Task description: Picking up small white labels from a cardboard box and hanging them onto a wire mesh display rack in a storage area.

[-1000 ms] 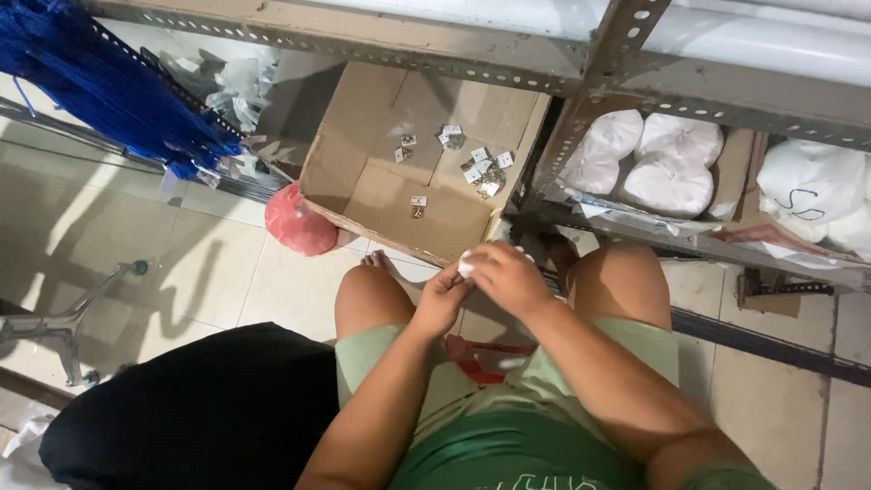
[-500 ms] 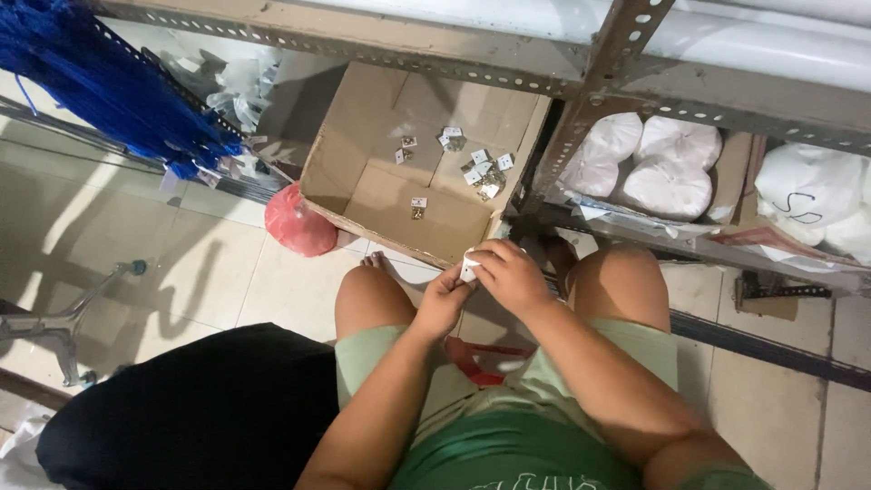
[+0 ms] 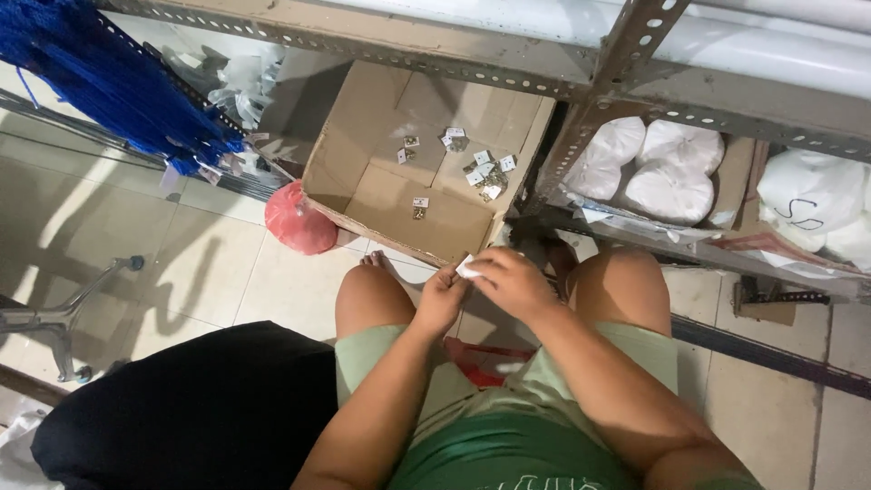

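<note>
From the head camera, looking down over our knees, we see our left hand [image 3: 442,299] and right hand [image 3: 513,283] meeting just above the gap between our thighs. Both pinch a small white tag [image 3: 467,267] between them: the left fingers are curled narrow under its lower edge, and the right hand closes over it from above, so only one white corner shows. We cannot tell what lies beneath the right palm.

Just ahead of the hands, on the tiled floor, sits an open cardboard box [image 3: 363,168], tucked partly under a slotted metal shelf rack [image 3: 581,136]. Scattered on its bottom are more small tagged pieces [image 3: 481,168], with one lying apart nearer us [image 3: 420,208]. A red plastic bag [image 3: 299,218] rests against the box's left corner, a bundle of blue cords [image 3: 100,77] hangs at upper left, and white bagged bundles [image 3: 649,168] fill the lower shelf to the right.

To handle so small a piece well, we judge it best to keep the grip at the fingertips, hold the work low over the lap close to the box, and keep the elbows braced.
</note>
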